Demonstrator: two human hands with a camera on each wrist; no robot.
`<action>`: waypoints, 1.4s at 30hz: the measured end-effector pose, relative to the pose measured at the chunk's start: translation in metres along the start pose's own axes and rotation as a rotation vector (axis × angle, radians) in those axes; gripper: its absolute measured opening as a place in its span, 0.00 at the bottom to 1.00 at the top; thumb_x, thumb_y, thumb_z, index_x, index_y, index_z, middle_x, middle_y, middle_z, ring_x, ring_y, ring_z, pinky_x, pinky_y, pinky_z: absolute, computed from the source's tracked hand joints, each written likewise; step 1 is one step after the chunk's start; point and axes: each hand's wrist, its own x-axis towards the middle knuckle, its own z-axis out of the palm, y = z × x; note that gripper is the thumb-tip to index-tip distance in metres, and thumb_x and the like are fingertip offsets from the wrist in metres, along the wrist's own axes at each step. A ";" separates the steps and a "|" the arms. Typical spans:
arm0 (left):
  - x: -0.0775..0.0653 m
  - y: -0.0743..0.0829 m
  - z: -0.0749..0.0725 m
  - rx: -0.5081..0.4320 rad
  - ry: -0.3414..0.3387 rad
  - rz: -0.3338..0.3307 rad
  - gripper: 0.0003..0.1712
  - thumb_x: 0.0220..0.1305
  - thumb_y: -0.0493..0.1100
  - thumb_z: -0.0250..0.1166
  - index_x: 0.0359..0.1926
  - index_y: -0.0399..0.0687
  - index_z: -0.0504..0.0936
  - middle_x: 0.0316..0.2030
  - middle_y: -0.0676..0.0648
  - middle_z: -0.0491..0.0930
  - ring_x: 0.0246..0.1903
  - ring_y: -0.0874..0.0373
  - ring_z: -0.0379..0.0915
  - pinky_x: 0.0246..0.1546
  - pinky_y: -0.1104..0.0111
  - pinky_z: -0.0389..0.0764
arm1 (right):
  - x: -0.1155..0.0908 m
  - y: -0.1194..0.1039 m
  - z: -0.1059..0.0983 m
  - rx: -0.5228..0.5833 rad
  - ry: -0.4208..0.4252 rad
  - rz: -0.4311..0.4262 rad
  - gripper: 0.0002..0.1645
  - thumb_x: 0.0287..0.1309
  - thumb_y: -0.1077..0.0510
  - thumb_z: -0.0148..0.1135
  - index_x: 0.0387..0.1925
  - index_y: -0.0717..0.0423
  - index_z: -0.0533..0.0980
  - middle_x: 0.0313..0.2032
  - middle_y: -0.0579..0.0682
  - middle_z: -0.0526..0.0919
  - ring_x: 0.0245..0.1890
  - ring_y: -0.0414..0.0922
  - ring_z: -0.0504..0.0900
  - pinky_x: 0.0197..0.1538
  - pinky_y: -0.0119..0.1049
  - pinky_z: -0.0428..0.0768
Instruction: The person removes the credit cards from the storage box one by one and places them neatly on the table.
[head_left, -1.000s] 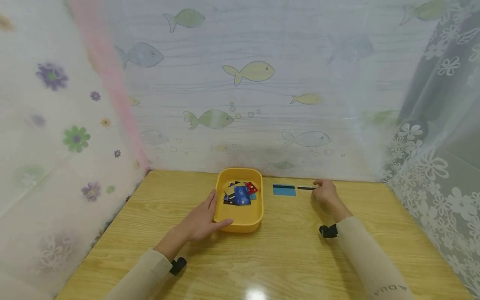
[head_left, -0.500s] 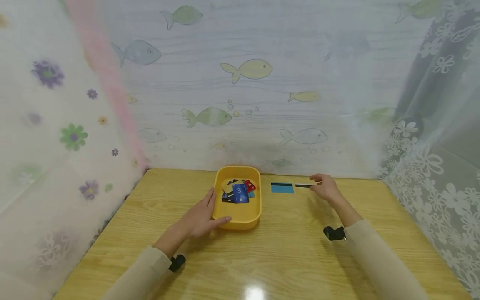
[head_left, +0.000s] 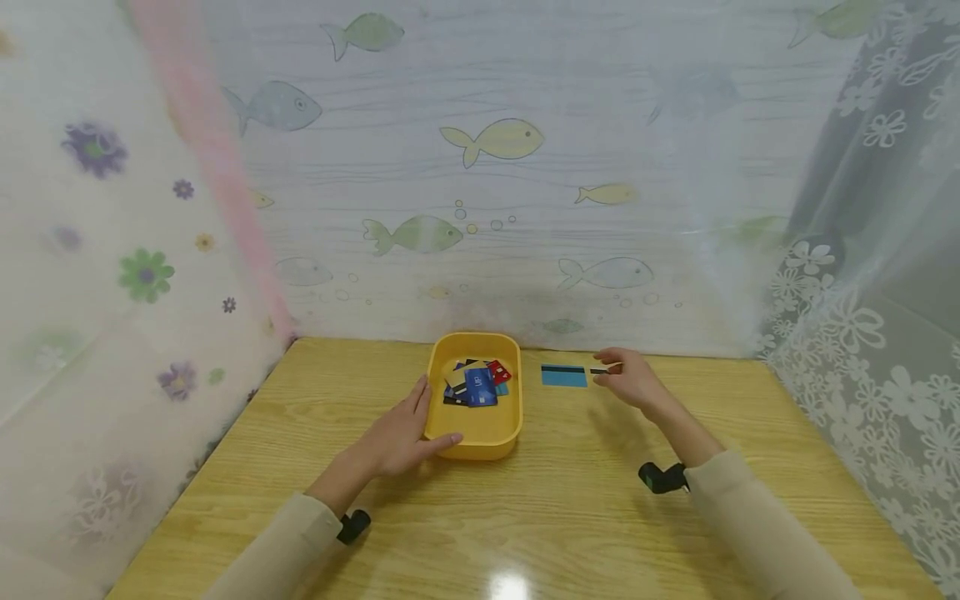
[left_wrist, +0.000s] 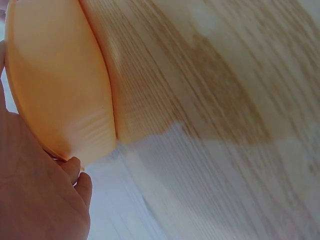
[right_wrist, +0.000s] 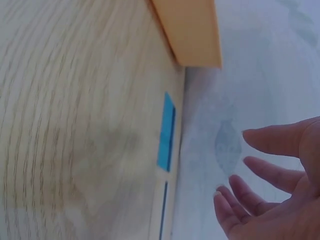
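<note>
At the table's back, a yellow plastic bin (head_left: 474, 429) contains a loose pile of bank cards (head_left: 480, 387), mostly blue, with red and gold ones. My left hand (head_left: 393, 433) holds its near left corner, fingers along the outer left wall and thumb over the near rim. To the bin's right lies a blue card (head_left: 564, 377) with a dark stripe on top. Beside it is a pale card (head_left: 598, 371) with a black stripe, partly hidden in the head view. Above that card hovers my right hand (head_left: 633, 385); the right wrist view shows its fingers spread, holding nothing.
The wooden table (head_left: 480, 517) meets a fish-printed curtain (head_left: 480, 250) directly behind the bin and cards. A flower-printed curtain (head_left: 150, 350) borders the left side, and a lace-patterned one (head_left: 877, 367) the right.
My right hand has lifted slightly off the pale card and shifted left toward the blue card, covering more of the pale one. The left hand stays on the bin.
</note>
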 end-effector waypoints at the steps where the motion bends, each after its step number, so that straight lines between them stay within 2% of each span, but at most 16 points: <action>1: 0.000 0.000 0.000 0.002 0.000 -0.001 0.69 0.62 0.85 0.44 0.81 0.36 0.39 0.82 0.39 0.35 0.79 0.41 0.43 0.75 0.49 0.56 | -0.001 -0.003 0.002 0.007 -0.007 -0.010 0.29 0.72 0.63 0.57 0.70 0.68 0.67 0.69 0.73 0.65 0.66 0.68 0.67 0.58 0.59 0.77; 15: 0.000 0.001 -0.001 0.004 -0.018 -0.013 0.67 0.64 0.83 0.47 0.81 0.36 0.40 0.82 0.41 0.33 0.79 0.42 0.43 0.75 0.50 0.56 | -0.009 -0.033 0.023 0.037 -0.073 -0.115 0.30 0.72 0.61 0.59 0.71 0.65 0.68 0.68 0.68 0.67 0.68 0.69 0.65 0.60 0.59 0.77; 26: -0.001 0.002 -0.001 0.010 -0.009 -0.008 0.68 0.64 0.84 0.46 0.81 0.36 0.40 0.81 0.40 0.34 0.79 0.42 0.42 0.76 0.50 0.56 | -0.011 -0.059 0.047 0.078 -0.132 -0.128 0.31 0.70 0.58 0.62 0.71 0.62 0.68 0.69 0.64 0.69 0.67 0.66 0.69 0.61 0.56 0.78; 36: -0.001 0.003 -0.002 -0.005 -0.013 -0.008 0.68 0.64 0.84 0.46 0.81 0.35 0.40 0.81 0.40 0.35 0.79 0.42 0.44 0.75 0.50 0.57 | -0.010 -0.073 0.069 0.089 -0.162 -0.189 0.31 0.69 0.59 0.64 0.69 0.64 0.70 0.66 0.64 0.72 0.66 0.63 0.71 0.65 0.57 0.74; 42: 0.000 0.003 -0.002 -0.008 -0.009 -0.013 0.68 0.64 0.83 0.47 0.81 0.35 0.40 0.82 0.40 0.35 0.78 0.42 0.45 0.75 0.49 0.58 | -0.005 -0.082 0.081 0.113 -0.203 -0.159 0.34 0.69 0.59 0.64 0.71 0.64 0.67 0.68 0.62 0.70 0.68 0.64 0.69 0.66 0.57 0.74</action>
